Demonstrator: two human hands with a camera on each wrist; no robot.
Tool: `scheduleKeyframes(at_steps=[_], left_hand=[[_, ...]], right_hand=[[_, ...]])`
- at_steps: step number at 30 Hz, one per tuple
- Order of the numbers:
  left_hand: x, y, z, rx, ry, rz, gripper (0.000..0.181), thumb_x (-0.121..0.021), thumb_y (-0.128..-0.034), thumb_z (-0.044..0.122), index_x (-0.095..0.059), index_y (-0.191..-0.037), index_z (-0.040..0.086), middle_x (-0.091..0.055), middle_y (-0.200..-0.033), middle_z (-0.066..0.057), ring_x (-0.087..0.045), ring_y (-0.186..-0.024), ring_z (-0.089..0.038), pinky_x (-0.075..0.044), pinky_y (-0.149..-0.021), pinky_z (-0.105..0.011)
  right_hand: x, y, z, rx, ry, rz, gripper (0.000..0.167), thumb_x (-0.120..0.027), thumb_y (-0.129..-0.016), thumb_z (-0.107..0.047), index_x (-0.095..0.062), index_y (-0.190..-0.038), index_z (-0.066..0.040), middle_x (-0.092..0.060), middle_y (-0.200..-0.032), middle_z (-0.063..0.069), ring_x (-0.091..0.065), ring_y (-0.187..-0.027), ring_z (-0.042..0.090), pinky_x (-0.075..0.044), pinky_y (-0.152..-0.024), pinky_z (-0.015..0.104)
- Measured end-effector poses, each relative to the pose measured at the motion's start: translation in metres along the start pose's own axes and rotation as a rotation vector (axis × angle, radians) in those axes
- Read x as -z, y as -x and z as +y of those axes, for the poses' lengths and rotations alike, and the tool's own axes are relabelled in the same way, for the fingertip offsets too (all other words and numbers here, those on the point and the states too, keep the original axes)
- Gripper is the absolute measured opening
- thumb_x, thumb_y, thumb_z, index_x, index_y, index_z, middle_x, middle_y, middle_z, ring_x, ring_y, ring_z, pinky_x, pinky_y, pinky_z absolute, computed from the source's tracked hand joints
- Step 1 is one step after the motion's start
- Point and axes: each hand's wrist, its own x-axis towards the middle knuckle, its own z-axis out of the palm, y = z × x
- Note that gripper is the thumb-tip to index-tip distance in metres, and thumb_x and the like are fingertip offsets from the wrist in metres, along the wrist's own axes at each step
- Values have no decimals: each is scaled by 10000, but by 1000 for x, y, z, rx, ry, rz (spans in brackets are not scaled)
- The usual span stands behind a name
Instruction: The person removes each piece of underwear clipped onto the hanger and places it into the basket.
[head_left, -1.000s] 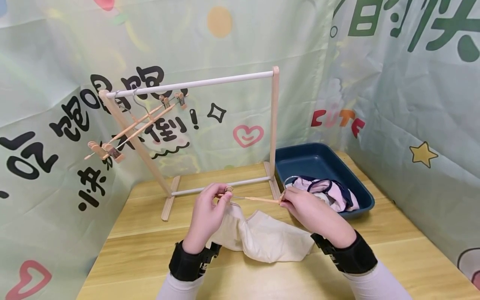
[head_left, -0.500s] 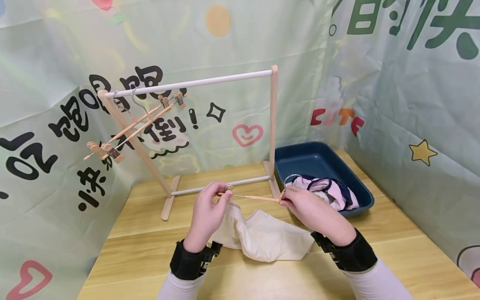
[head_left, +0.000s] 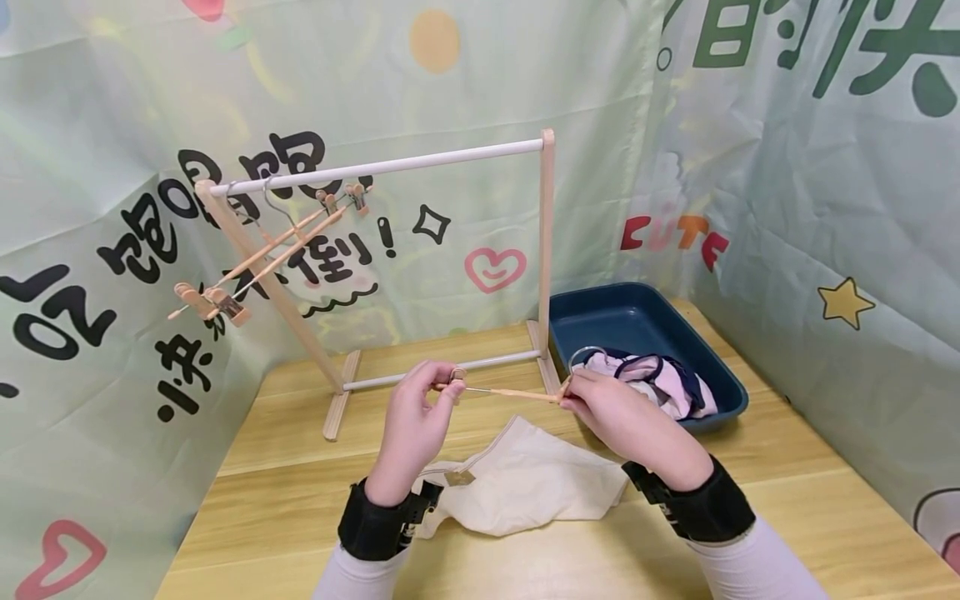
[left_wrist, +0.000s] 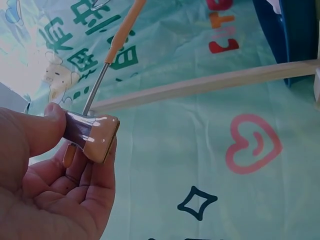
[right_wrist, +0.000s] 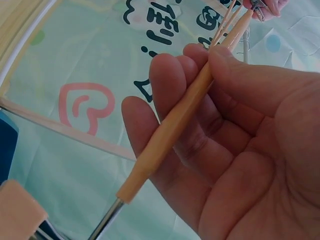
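A clip hanger with a wooden bar is held level between both hands above the table. My left hand pinches the clip at its left end; the clip's jaws bear no cloth in the left wrist view. My right hand grips the wooden middle of the bar between thumb and fingers, below the metal hook. Another clip shows at the lower left of the right wrist view. Beneath the hands, a cream cloth garment with a tan patch lies crumpled on the table.
Behind the hands stands a wooden rack with a white top rail. Two clip hangers hang at its left end. At the right, a dark blue tub holds pink and navy clothes.
The cream garment's left part has dropped from beside my left hand onto the table, baring its tan patch. Both hands and the hanger stay nearly where they were.
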Motion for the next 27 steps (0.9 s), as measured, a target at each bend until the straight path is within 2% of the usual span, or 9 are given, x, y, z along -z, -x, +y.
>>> scheduleKeyframes(at_steps=[3, 7, 10, 14, 18, 25, 27], left_hand=[[0, 1, -1, -9, 5, -2, 54, -721, -963, 73, -709, -1009, 47, -663, -921, -31, -617, -892, -177, -485, -662, -238], [1, 3, -2, -28, 4, -5, 80, -721, -958, 63, -706, -1031, 32, -673, -938, -44, -627, -899, -178, -547, -805, -321], [2, 5, -3, -44, -8, -8, 114, -709, -967, 70, -697, -1067, 16, -670, -957, -53, -632, -906, -180, -555, -850, -359], [2, 10, -5, -57, -1, 0, 134, -685, -981, 62, -684, -1098, -1, -657, -975, -68, -634, -930, -192, -551, -872, -343], [1, 13, -10, -50, 32, -7, 138, -677, -986, 46, -661, -1113, -7, -662, -996, -75, -629, -947, -203, -554, -872, -331], [0, 17, -12, -1, 141, -95, 156, -592, -1043, 59, -559, -1180, -9, -649, -1032, -80, -612, -942, -183, -538, -873, -296], [0, 18, -11, 17, 164, -118, 151, -572, -1054, 68, -527, -1183, 4, -623, -1009, -77, -597, -915, -176, -526, -835, -282]], right_hand=[[0, 0, 0, -7, -2, -2, 50, -745, -943, -96, -698, -933, -107, -580, -826, -60, -528, -737, 75, -523, -653, 248], [1, -1, -1, -6, 1, 4, 56, -745, -945, -98, -690, -939, -108, -582, -833, -59, -526, -739, 77, -523, -652, 251], [0, 0, -1, 5, 4, 17, 61, -747, -941, -88, -689, -937, -108, -578, -835, -56, -528, -739, 78, -523, -654, 254], [-2, 0, -1, 16, 4, 47, 73, -754, -928, -65, -691, -936, -99, -590, -833, -40, -555, -748, 94, -545, -683, 280], [-3, -1, -2, -10, -5, 63, 58, -744, -940, -80, -691, -948, -103, -610, -844, -37, -569, -764, 96, -559, -708, 293], [-3, -1, -5, -8, 10, 84, 50, -737, -953, -110, -687, -950, -106, -599, -856, -40, -539, -752, 87, -547, -682, 269], [-3, -1, -5, 4, 15, 96, 54, -739, -951, -116, -686, -947, -108, -603, -861, -40, -552, -759, 85, -556, -693, 271]])
